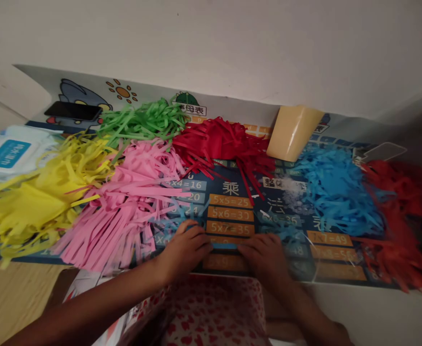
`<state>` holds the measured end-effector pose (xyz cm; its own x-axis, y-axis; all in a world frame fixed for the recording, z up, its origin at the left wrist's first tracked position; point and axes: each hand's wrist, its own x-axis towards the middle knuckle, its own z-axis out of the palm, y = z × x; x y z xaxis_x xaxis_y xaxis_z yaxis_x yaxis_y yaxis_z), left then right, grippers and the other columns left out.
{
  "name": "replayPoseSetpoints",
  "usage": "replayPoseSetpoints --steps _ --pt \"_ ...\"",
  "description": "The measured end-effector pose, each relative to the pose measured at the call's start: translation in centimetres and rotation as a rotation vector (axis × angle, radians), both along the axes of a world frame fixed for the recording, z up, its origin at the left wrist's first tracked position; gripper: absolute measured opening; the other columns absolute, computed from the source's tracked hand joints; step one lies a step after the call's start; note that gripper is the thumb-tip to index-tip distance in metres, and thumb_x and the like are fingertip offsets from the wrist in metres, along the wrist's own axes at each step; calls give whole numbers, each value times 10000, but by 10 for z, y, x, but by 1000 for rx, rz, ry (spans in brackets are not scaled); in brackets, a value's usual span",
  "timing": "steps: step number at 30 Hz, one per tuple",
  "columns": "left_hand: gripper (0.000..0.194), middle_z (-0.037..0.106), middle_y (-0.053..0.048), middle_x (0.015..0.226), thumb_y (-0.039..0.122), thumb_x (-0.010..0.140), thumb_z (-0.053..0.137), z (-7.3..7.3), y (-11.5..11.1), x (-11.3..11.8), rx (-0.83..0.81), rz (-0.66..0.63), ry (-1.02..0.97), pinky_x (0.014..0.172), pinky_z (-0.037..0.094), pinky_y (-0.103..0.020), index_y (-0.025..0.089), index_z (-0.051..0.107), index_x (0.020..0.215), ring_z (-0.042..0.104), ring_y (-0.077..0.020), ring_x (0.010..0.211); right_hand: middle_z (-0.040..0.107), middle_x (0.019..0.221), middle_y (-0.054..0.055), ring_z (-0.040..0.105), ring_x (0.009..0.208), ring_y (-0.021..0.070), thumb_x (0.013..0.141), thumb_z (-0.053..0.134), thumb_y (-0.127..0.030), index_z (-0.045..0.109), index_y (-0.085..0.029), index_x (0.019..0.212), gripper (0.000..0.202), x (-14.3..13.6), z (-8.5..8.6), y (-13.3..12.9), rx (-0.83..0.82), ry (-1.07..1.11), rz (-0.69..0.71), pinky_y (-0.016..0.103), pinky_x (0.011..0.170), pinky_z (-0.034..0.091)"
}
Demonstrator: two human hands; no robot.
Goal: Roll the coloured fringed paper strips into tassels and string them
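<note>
We see a dim scene, the wall [211,53] paler than the murky foreground and the dark right edge. We cannot tell where the light comes from, though soft glare streaks the curled tan sheet [294,133]. Blur smears the right hand [266,259] and the far-right red strips [400,263]; the left hand [187,244] looks crisper. Shapes stretch toward the sides.

The printed times-table tabletop mat [230,230] bears yellow streamers [47,192], pink streamers [120,221], green streamers [148,120], crimson streamers [220,139], blue streamers [337,187], orange-red streamers [394,257], a wet-wipes pack [9,154], a black smartphone [74,111] and a blue strip [225,246].
</note>
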<state>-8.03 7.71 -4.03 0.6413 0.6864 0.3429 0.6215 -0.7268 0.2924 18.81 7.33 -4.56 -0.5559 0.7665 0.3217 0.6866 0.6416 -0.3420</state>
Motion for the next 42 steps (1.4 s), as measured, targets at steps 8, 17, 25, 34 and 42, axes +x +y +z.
replayPoseSetpoints --steps 8,17,25,34,42 --pt "125 688 21 807 269 891 642 8 3 -2 -246 123 -190 823 351 -348 236 695 783 572 -148 796 648 852 32 563 817 190 945 554 -269 694 -233 835 181 6 9 9 -247 109 -63 352 742 373" --pt "157 644 -16 757 242 877 588 9 4 17 -166 266 115 820 315 -425 194 638 736 529 -212 798 631 781 19 546 775 205 815 605 -174 611 -220 742 87 -10 17 16 -297 -38 -200 347 690 314" --pt "158 677 14 919 195 878 630 12 -3 17 83 13 138 949 299 -461 274 642 1015 530 -209 901 727 975 -3 557 959 222 942 531 -160 653 -233 1013 159 -5 21 14 56 -149 150 425 820 281" --pt "33 657 -16 817 211 889 620 6 3 45 52 -16 182 1021 274 -545 184 640 890 563 -214 877 705 880 34 565 879 214 951 488 -145 670 -205 924 193 -11 16 21 92 -216 235 398 782 335" --pt "134 701 24 824 135 923 516 74 -3 27 254 -110 -68 1100 217 -466 182 641 923 598 -137 785 720 944 15 596 851 170 965 525 -292 717 -265 980 195 -21 87 4 -387 251 98 332 782 373"
